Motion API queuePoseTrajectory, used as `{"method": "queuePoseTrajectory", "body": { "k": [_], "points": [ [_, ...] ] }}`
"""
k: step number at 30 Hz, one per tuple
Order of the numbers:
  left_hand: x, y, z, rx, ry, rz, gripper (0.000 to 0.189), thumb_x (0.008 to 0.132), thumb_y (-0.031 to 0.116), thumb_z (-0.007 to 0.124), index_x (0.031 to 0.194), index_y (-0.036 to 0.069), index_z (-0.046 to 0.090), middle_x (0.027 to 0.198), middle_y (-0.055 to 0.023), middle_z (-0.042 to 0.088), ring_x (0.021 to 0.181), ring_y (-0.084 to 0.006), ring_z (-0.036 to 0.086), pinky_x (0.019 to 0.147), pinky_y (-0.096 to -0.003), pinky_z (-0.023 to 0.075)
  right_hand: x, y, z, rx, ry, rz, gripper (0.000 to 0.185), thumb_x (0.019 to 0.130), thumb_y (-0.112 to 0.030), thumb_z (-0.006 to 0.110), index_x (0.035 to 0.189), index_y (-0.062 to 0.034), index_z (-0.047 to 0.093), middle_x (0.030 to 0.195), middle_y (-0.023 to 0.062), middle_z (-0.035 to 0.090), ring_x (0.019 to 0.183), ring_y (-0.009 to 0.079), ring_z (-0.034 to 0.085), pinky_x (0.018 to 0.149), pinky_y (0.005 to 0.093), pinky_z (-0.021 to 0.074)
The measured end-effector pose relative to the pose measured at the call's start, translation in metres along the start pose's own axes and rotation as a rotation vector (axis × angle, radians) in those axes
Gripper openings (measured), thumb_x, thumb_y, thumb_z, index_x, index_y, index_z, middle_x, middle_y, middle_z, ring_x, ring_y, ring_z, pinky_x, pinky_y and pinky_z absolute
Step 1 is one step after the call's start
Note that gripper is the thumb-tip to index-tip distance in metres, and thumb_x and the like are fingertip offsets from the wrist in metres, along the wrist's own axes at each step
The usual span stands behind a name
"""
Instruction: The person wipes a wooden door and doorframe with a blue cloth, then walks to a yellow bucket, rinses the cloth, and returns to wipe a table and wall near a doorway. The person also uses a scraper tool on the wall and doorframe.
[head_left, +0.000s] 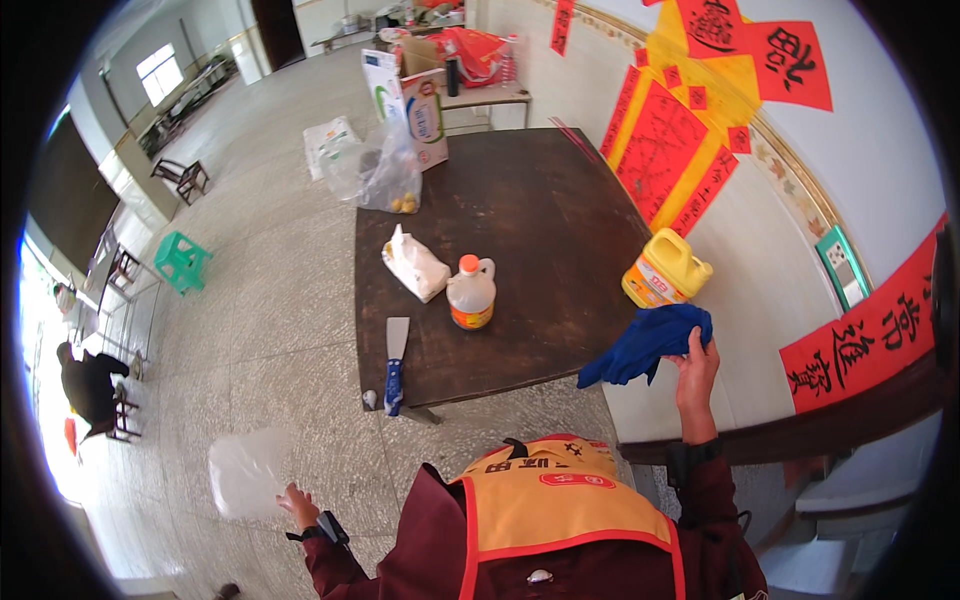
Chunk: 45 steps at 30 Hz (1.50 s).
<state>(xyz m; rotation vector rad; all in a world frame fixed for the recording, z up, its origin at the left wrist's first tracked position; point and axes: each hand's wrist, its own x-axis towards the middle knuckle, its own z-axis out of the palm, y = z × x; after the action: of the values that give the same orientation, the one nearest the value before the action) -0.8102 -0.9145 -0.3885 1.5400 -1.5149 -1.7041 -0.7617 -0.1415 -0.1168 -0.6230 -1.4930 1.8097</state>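
Observation:
My right hand (697, 375) grips a blue cloth (649, 341) above the right front corner of the dark wooden table (525, 202). My left hand (298, 506) is low at the left, its fingers at the edge of a clear plastic bag (244, 472) over the floor. On the table, a scraper (394, 364) with a blue handle lies at the left front edge. A jug-shaped bottle (471, 292) with an orange cap stands beside a white tissue pack (416, 264). A yellow jug (666, 270) stands at the right edge, just beyond the cloth.
A plastic bag (390, 176) with yellow fruit and a carton (426, 120) are at the table's far left corner. A green stool (182, 261) stands on the floor at the left. A seated person (90, 382) is at far left. The wall (697, 322) borders the table's right side.

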Motion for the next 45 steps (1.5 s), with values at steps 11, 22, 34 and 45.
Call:
{"method": "queuePoseTrajectory", "body": {
  "k": [11, 22, 34, 45],
  "points": [
    [-0.300, 0.070, 0.227, 0.052, -0.931, 0.951, 0.057, 0.092, 0.001, 0.058, 0.145, 0.008, 0.038, 0.120, -0.0105, 0.056, 0.101, -0.0163, 0.059, 0.086, -0.0291, 0.0500, 0.042, -0.003, -0.097, 0.072, 0.210, -0.178, 0.037, 0.105, -0.026, 0.052, 0.133, -0.0010, 0.052, 0.113, 0.0104, 0.066, 0.093, 0.0178, 0.068, 0.075, 0.0328, 0.0584],
    [-0.682, 0.043, 0.410, 0.337, -1.603, 1.443, 0.064, 0.080, 0.008, 0.072, 0.139, 0.012, 0.049, 0.131, -0.0117, 0.055, 0.115, -0.0267, 0.058, 0.091, -0.0370, 0.0506, 0.162, 0.123, -0.183, -0.807, -0.117, -0.195, 0.064, 0.086, -0.029, 0.073, 0.137, 0.0017, 0.050, 0.122, 0.0157, 0.062, 0.109, 0.0288, 0.061, 0.095, 0.0412, 0.0475],
    [-0.743, 0.042, 0.492, 0.415, -1.674, 1.875, 0.023, 0.060, 0.013, 0.071, 0.082, 0.013, 0.065, 0.076, -0.0034, 0.059, 0.081, -0.0269, 0.059, 0.074, -0.0385, 0.0449, 0.172, 0.174, -0.188, -1.185, -0.300, -0.397, 0.084, 0.079, -0.043, 0.076, 0.138, 0.0070, 0.043, 0.136, 0.0236, 0.050, 0.129, 0.0387, 0.043, 0.109, 0.0555, 0.0269],
    [-0.590, 0.061, 0.446, 0.419, -0.999, 1.322, 0.020, 0.055, 0.005, 0.067, 0.072, 0.004, 0.057, 0.070, -0.0093, 0.051, 0.069, -0.0278, 0.053, 0.063, -0.0377, 0.0434, 0.211, 0.160, -0.152, -1.287, -0.382, -0.315, 0.083, 0.079, -0.043, 0.076, 0.138, 0.0059, 0.044, 0.135, 0.0244, 0.052, 0.129, 0.0391, 0.045, 0.111, 0.0538, 0.0288]
  ]
}}
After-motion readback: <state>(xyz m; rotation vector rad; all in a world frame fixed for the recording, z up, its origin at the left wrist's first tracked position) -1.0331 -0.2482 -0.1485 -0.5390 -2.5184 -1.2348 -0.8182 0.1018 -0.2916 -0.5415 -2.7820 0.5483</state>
